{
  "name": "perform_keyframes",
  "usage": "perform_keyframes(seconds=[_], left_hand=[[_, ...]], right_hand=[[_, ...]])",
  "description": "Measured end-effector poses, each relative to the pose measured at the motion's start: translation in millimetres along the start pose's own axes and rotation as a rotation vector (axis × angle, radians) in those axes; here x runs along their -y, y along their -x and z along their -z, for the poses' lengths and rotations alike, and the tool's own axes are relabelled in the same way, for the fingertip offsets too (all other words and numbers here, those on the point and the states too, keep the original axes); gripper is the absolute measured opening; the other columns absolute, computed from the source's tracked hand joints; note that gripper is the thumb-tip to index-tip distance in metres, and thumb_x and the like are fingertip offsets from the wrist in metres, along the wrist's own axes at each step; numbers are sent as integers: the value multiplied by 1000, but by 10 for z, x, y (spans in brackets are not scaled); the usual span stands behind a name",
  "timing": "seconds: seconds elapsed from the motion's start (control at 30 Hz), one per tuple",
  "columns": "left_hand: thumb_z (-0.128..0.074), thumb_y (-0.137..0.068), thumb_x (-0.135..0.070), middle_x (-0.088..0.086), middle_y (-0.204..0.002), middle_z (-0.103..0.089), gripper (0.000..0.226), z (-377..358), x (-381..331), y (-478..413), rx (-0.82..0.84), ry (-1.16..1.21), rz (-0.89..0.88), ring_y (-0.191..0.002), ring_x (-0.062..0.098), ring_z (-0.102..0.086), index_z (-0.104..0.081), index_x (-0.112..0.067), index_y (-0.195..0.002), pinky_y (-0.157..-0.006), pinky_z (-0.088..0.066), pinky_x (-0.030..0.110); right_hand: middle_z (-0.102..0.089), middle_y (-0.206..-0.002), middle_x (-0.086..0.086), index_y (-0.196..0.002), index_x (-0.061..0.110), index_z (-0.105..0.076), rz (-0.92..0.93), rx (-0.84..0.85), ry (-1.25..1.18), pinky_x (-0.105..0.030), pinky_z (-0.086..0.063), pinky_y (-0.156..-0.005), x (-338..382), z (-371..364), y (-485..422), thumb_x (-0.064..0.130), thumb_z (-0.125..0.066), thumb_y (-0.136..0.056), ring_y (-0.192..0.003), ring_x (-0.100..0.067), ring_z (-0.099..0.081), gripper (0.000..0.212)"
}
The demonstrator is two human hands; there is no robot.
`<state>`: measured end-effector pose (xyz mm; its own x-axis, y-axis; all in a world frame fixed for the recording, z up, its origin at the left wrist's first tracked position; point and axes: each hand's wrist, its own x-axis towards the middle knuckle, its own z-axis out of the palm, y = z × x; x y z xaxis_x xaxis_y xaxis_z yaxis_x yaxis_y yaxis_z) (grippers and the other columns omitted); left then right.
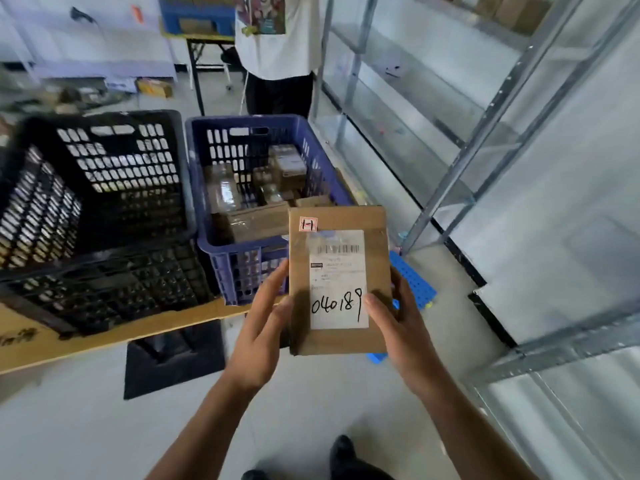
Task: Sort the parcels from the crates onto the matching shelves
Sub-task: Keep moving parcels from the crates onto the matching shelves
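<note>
I hold a flat brown cardboard parcel (375, 247) upright in front of me with both hands. It carries a white label with a barcode and the handwritten number 040189, plus a small red-edged sticker reading 1-1. My left hand (261, 334) grips its left edge. On the right edge my right hand (398, 320) holds it, thumb lying over the label's lower corner. Behind the parcel stands a blue crate (221, 247) with several taped parcels inside. To its left is a black crate (104, 202), whose inside looks dark.
A metal shelf rack (450, 174) with pale boards fills the right side. A person in a white shirt (277, 46) stands behind the blue crate. The crates rest on flattened cardboard (104, 334). A blue perforated plate (414, 278) lies on the floor by the rack's foot.
</note>
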<state>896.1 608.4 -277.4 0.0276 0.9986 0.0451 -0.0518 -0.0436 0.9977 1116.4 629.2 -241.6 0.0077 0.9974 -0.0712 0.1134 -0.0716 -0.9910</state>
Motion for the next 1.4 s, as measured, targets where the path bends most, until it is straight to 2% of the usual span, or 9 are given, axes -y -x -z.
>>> perform_keyframes(seconds=[0.1, 0.23, 0.33, 0.5, 0.7, 0.87, 0.97, 1.1, 1.4], left_hand=[[-35, -98, -72, -35, -159, -29, 56, -245, 43, -57, 39, -363, -27, -143, -14, -28, -33, -56, -152, -111, -35, 16], [-26, -99, -72, -15, -167, -22, 65, -638, 179, -228, 133, -871, -45, -157, 19, -11, -29, -43, -157, -125, -17, 57], [-23, -95, -76, -8, -169, -20, 72, -1122, 279, -208, 251, -1057, -88, -158, 25, 1, -25, -41, -158, -127, -3, 56], [-32, -95, -69, -5, -169, -21, 67, -2131, 404, 52, 376, -1142, -153, -158, 31, -4, -28, -41, -156, -124, -4, 63], [-28, -94, -70, -6, -170, -18, 71, -3286, 380, 460, 530, -1177, -223, -158, 30, 0, -27, -40, -158, -125, 0, 61], [-13, -89, -78, -6, -170, -19, 83, -4143, 108, 600, 575, -1090, -339, -159, 27, 1, -28, -37, -159, -126, 1, 58], [-13, -92, -77, -6, -170, -18, 78, -4647, -76, 575, 643, -1065, -461, -158, 26, 4, -27, -38, -159, -126, 3, 57], [-14, -95, -77, -8, -170, -18, 76, -5236, -295, 416, 692, -1017, -611, -158, 22, 8, -27, -37, -159, -126, 2, 58], [-30, -96, -74, -17, -171, 2, 69, -6411, -887, -119, 752, -586, -836, -158, 17, 6, -4, -55, -157, -124, -12, 52]], right_hand=[[-62, -137, -5, -150, 35, -47, -36, -146, 46, -45, -59, -98, -164, 473, 242, 43, -69, -85, -113, -16, -71, 69], [-55, -135, -3, -150, 45, -44, -80, -331, 90, -38, -64, -87, -424, 1136, 583, 48, -73, -92, -106, -9, -72, 65], [-56, -135, -5, -149, 49, -43, -126, -430, 92, -40, -65, -83, -621, 1644, 962, 58, -69, -84, -109, -13, -72, 71], [-57, -137, -6, -151, 46, -42, -183, -552, 24, -40, -65, -82, -944, 2432, 1661, 55, -69, -85, -111, -15, -72, 73], [-59, -136, -2, -150, 44, -43, -204, -678, -21, -27, -63, -72, -1103, 3309, 2395, 50, -70, -89, -108, -16, -72, 68], [-58, -136, 0, -148, 46, -41, -151, -753, -55, -44, -66, -82, -966, 3951, 2734, 54, -70, -90, -115, -24, -70, 66], [-63, -129, 7, -135, 58, -43, -86, -812, -63, -35, -65, -76, -793, 4289, 2800, 54, -68, -88, -111, -21, -72, 53], [-54, -141, -5, -150, 43, -38, -50, -913, -57, -51, -64, -86, -607, 4713, 2763, 53, -66, -87, -120, -29, -67, 70], [-49, -147, -9, -156, 35, -35, 145, -1079, 99, -55, -63, -89, 71, 5618, 2221, 46, -63, -90, -125, -32, -63, 73]])
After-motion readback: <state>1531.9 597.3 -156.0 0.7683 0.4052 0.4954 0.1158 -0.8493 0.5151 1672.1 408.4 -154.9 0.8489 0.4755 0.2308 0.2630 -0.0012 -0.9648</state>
